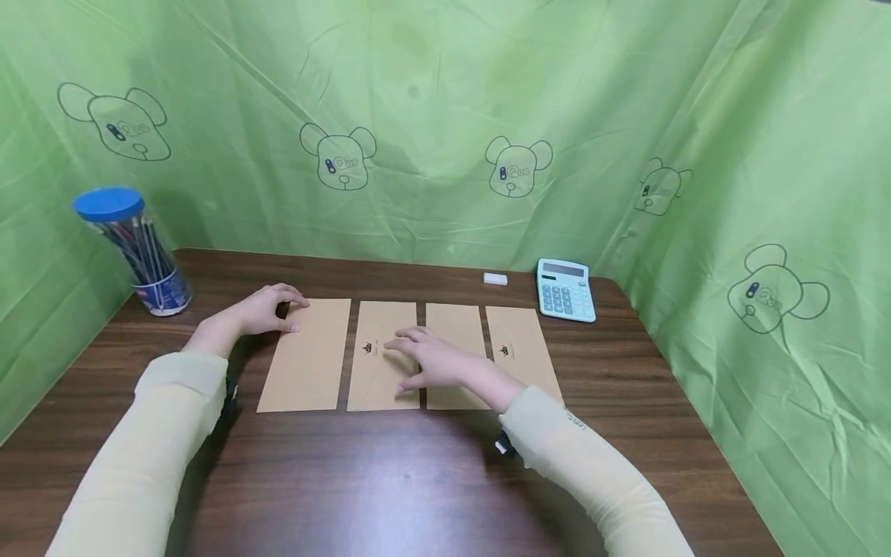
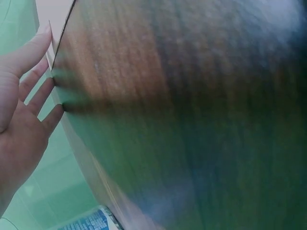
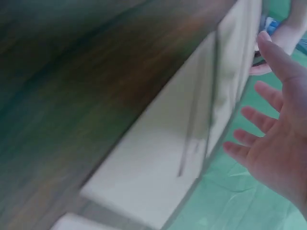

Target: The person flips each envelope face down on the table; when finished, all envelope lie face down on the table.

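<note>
A person's left hand [image 1: 261, 311] touches the outer edge of the first sheet [image 1: 309, 356], its fingers extended and gripping nothing. The right hand [image 1: 438, 362], fingers loosely spread and holding nothing, reaches across the third sheet [image 1: 455, 325] to the second sheet [image 1: 376, 391]; whether its fingertips meet paper cannot be told. The fourth sheet [image 1: 525, 356] lies to the right of that hand, its near corner under the sleeve [image 1: 592, 456]. Beyond the right hand sit an eraser [image 1: 495, 278] and a calculator [image 1: 565, 292]; left of the left hand stands a tub [image 1: 162, 294]. A stray fingertip or dragging cuff could skew the row, and a sideways push at the outer edge could close the narrow gaps.
</note>
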A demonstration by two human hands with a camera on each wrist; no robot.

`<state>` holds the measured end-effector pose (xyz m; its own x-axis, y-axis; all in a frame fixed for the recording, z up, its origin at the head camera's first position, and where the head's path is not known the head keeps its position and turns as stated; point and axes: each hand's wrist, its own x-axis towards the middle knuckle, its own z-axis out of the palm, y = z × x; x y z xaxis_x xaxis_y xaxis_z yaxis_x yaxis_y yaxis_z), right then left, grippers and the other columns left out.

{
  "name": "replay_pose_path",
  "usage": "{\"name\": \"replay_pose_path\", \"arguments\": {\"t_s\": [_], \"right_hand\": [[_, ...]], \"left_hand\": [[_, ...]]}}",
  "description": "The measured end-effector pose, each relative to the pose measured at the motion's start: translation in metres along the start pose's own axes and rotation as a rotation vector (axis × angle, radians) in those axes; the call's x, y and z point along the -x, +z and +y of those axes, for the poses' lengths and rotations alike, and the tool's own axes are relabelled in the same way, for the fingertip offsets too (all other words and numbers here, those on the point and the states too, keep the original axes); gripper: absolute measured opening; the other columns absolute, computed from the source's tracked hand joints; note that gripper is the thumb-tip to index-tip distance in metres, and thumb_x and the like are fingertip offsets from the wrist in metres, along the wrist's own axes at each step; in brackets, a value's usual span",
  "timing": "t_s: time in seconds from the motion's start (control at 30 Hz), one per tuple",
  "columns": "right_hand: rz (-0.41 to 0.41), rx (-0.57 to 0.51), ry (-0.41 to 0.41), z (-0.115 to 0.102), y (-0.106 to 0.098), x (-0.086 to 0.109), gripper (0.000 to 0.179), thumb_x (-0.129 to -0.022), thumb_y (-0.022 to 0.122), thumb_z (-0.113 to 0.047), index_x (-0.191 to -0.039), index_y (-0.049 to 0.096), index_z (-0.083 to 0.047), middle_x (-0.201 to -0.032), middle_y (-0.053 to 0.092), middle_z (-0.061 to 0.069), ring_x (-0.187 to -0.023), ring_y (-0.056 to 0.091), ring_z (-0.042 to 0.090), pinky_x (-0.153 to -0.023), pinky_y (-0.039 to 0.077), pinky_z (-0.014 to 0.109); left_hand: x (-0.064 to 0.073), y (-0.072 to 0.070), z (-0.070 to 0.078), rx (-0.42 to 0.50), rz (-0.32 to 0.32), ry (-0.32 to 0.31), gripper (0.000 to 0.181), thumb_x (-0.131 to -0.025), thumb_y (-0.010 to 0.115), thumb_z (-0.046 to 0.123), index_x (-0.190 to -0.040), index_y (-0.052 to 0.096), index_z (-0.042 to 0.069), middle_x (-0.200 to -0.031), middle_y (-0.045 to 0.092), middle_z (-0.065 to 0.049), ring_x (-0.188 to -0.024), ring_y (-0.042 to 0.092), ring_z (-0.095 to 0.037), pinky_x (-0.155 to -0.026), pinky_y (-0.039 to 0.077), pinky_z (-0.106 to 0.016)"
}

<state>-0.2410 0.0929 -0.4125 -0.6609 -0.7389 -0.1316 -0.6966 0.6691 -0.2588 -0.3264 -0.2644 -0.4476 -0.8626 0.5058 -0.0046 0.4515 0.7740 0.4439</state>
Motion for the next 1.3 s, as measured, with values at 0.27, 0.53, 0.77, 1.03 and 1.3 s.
{"name": "replay_pose_path", "arguments": {"t_s": [0.27,0.53,0.77,1.03,1.3], "right_hand": [[-0.046,0.071,0.033,0.018,0.013,0.018,0.075,-0.082,0.068,-0.048,-0.143,0.041,-0.012,-0.151,0.032,0.011,-0.14,0.026,0.034,-0.115,0.019,0.044],[-0.04,0.102,0.034,0.02,0.015,0.015,0.076,-0.084,0.065,-0.05,-0.145,0.037,-0.014,-0.154,0.027,0.01,-0.141,0.027,0.026,-0.113,0.021,0.05],[-0.043,0.109,0.043,0.018,0.015,0.013,0.077,-0.083,0.064,-0.051,-0.145,0.037,-0.014,-0.154,0.027,0.009,-0.14,0.028,0.025,-0.112,0.021,0.053],[-0.051,0.123,0.035,0.018,0.017,0.014,0.077,-0.084,0.064,-0.052,-0.145,0.037,-0.014,-0.153,0.029,0.01,-0.139,0.03,0.024,-0.111,0.023,0.053],[-0.048,0.12,0.028,0.017,0.018,0.016,0.076,-0.084,0.064,-0.051,-0.144,0.038,-0.014,-0.152,0.03,0.01,-0.139,0.03,0.024,-0.111,0.023,0.054]], "left_hand": [[-0.007,-0.005,0.008,-0.018,-0.022,-0.006,0.046,-0.077,0.078,0.018,-0.117,0.063,0.001,-0.126,0.05,-0.026,-0.119,0.043,-0.045,-0.099,0.033,-0.06],[-0.026,-0.021,0.033,-0.053,-0.081,-0.186,0.04,-0.074,0.078,0.02,-0.106,0.063,0.0,-0.118,0.048,-0.028,-0.113,0.041,-0.045,-0.093,0.037,-0.057],[-0.046,-0.005,0.062,-0.071,-0.066,-0.148,0.06,-0.08,0.073,0.03,-0.128,0.051,0.001,-0.139,0.038,-0.027,-0.128,0.029,-0.047,-0.099,0.025,-0.067],[-0.068,0.023,0.086,-0.064,-0.088,-0.019,0.062,-0.085,0.068,0.031,-0.135,0.046,0.002,-0.14,0.042,-0.022,-0.13,0.033,-0.043,-0.1,0.027,-0.066],[-0.074,0.033,0.093,-0.078,-0.074,0.023,0.052,-0.083,0.07,0.029,-0.127,0.054,0.006,-0.124,0.052,-0.018,-0.119,0.043,-0.038,-0.097,0.032,-0.061]]}}
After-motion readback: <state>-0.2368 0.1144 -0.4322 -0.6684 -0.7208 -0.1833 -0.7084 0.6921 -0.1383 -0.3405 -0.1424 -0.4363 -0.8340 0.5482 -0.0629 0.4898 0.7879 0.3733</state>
